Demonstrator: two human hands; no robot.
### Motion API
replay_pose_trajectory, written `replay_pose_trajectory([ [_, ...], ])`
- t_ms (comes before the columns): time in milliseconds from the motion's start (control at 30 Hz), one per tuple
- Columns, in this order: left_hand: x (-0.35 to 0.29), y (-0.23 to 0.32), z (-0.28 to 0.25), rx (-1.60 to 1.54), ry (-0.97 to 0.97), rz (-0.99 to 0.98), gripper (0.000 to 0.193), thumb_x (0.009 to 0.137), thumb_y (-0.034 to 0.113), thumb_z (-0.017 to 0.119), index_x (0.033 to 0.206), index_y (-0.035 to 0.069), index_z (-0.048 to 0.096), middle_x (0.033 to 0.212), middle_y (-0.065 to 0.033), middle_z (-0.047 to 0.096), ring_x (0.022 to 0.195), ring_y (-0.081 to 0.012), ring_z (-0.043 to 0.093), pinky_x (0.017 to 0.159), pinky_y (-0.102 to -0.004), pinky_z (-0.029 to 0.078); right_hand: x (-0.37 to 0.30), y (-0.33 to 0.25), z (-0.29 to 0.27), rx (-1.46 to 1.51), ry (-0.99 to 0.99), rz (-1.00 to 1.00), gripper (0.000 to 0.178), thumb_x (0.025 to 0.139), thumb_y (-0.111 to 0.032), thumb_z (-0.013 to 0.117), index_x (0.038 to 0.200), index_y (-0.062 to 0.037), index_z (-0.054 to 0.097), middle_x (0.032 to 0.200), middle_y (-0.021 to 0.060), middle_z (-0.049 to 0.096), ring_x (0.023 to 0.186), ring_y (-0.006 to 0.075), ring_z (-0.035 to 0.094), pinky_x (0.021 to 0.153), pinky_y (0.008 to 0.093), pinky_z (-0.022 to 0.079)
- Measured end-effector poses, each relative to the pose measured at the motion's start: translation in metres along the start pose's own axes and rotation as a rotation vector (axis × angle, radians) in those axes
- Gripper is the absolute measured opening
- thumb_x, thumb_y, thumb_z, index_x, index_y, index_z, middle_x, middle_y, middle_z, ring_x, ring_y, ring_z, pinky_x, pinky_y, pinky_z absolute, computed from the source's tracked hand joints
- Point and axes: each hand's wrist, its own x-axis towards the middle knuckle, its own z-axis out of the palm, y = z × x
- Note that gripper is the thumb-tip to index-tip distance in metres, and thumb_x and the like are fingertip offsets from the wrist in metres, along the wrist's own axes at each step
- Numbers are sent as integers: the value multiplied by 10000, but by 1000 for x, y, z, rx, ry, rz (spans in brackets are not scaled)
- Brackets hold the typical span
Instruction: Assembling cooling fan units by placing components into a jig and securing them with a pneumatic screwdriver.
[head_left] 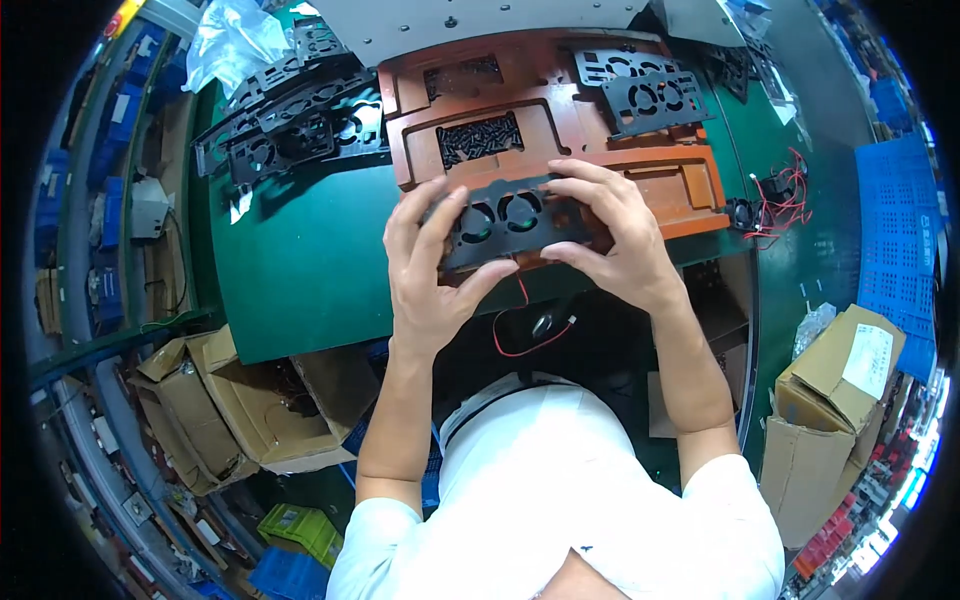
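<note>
Between my two hands I hold a black fan bracket [512, 226] with two round fan openings, raised over the near edge of the bench. My left hand [425, 255] grips its left end, thumb along the lower edge and fingers over the top. My right hand [622, 235] holds the right end in the same way. From the bracket's underside hangs a red cable [497, 335] with a small white connector at its tip. Just beyond it is an orange-brown tray [540, 130], with a pocket full of black screws [480, 140].
Black fan brackets [300, 130] pile up at the bench's left; more brackets [650, 92] lie on the tray's far right. Small fans with red wires [775, 200] sit right of the tray. The green bench [300, 290] has cardboard boxes [280, 410] below left. Another carton [825, 410] stands right.
</note>
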Motion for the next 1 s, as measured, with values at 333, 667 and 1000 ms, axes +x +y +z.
replay_pose_trajectory([
  [333,0,-2,0,154,-66,54,566,716,434,910,1169,124,773,1412,-146,616,1343,-353,537,1161,-589,321,-1,5,0,-62,-40,5,549,751,-233,902,1241,-90,701,1410,119,619,1329,339,558,1121,485,426],
  [667,2,5,1,195,-75,46,526,734,453,892,1124,121,777,1343,-96,661,1311,-313,565,1166,-610,310,-2,4,-2,-50,-59,29,531,757,-225,900,1235,-97,707,1413,137,612,1338,344,556,1110,487,469],
  [1000,9,23,-7,317,-224,7,432,841,426,816,1234,254,770,1383,-119,610,1355,-333,519,1158,-635,309,-1,1,-5,-39,-58,38,530,746,-205,901,1221,-84,697,1409,134,611,1341,352,551,1120,486,457],
])
